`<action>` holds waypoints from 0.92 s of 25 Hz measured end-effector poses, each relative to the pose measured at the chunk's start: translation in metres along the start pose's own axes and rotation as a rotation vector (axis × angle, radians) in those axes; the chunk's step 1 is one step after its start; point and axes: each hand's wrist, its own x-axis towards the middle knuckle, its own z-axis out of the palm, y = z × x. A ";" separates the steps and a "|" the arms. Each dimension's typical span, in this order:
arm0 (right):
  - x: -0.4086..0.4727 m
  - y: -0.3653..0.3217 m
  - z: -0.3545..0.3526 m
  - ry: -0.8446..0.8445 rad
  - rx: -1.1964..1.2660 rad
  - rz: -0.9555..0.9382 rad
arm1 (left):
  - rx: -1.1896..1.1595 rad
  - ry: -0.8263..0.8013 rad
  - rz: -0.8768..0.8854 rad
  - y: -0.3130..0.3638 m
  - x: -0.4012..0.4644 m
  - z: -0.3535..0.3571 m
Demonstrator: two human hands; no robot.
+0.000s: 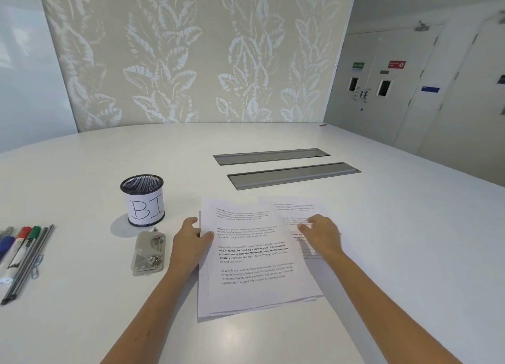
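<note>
The printed sheets [254, 257] lie in a loose, fanned stack on the white table [382, 254], near the person and a little right of the middle. One sheet is skewed out to the right beneath the others. In the head view, the only one, the left hand [190, 239] takes the stack at its left edge, towards the far end. The thumb lies on top of the paper and the fingers sit at or under the edge, so it reads as a light pinch, though I cannot tell how many sheets it has. The right hand [321, 232] rests on the skewed right sheet with loosely bent fingers, fingertips on the paper and nothing held between them. The paper looks light, thin and floppy: a single sheet would likely sag and curl if lifted by one corner, and the sheets should slide easily over each other and over the smooth tabletop. The best hold is probably at the two long edges, both hands nudging the stack inward to square it, or a flat palm pinning it while the other hand draws sheets into line. A hard pinch would likely crease them. A grey hole punch [149, 251] sits just left of the left hand, with a mesh cup [142, 199] marked "BI" beyond it. Markers [19, 243] lie at the left edge of the scene, and two cable slots [292, 173] lie on the far side of the stack.
</note>
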 end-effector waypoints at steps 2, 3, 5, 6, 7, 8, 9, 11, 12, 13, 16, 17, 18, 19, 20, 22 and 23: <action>0.010 0.011 -0.013 0.000 -0.263 0.122 | -0.009 0.002 -0.002 -0.001 0.000 0.000; 0.012 0.016 -0.018 -0.013 -0.324 0.179 | -0.016 0.001 0.001 -0.003 0.001 -0.001; 0.015 0.021 -0.023 -0.038 -0.344 0.241 | -0.037 -0.007 0.007 -0.007 0.005 0.000; 0.017 0.022 -0.022 -0.050 -0.337 0.247 | -0.041 -0.009 0.010 -0.008 0.006 0.000; 0.019 0.021 -0.021 -0.055 -0.331 0.244 | -0.041 -0.005 0.019 -0.006 0.005 0.001; 0.020 0.020 -0.020 -0.059 -0.322 0.239 | -0.036 -0.001 0.031 -0.005 0.004 0.001; 0.022 0.019 -0.019 -0.065 -0.317 0.240 | -0.021 0.003 0.043 -0.003 0.002 0.001; 0.025 0.018 -0.018 -0.075 -0.326 0.248 | 0.003 0.012 0.057 -0.002 0.002 0.001; 0.026 0.017 -0.019 -0.080 -0.340 0.245 | 0.003 0.016 0.064 -0.002 0.002 0.002; 0.027 0.017 -0.022 -0.088 -0.352 0.243 | 0.003 0.018 0.066 -0.002 0.002 0.002; 0.031 0.017 -0.029 -0.156 -0.317 0.256 | -0.008 0.016 0.072 -0.002 0.001 0.003; 0.033 0.017 -0.031 -0.188 -0.288 0.261 | -0.004 0.016 0.075 -0.002 0.000 0.003; 0.036 0.019 -0.033 -0.222 -0.254 0.264 | 0.014 0.016 0.086 -0.002 0.000 0.003; 0.039 0.020 -0.033 -0.251 -0.221 0.258 | 0.037 0.019 0.097 -0.002 -0.001 0.003; 0.040 0.021 -0.035 -0.265 -0.197 0.249 | 0.048 0.023 0.107 -0.001 -0.001 0.002; 0.040 0.020 -0.040 -0.233 -0.181 0.226 | 0.053 0.025 0.110 -0.001 -0.001 0.002; 0.042 0.018 -0.045 -0.179 -0.187 0.208 | 0.056 0.026 0.111 -0.001 0.000 0.002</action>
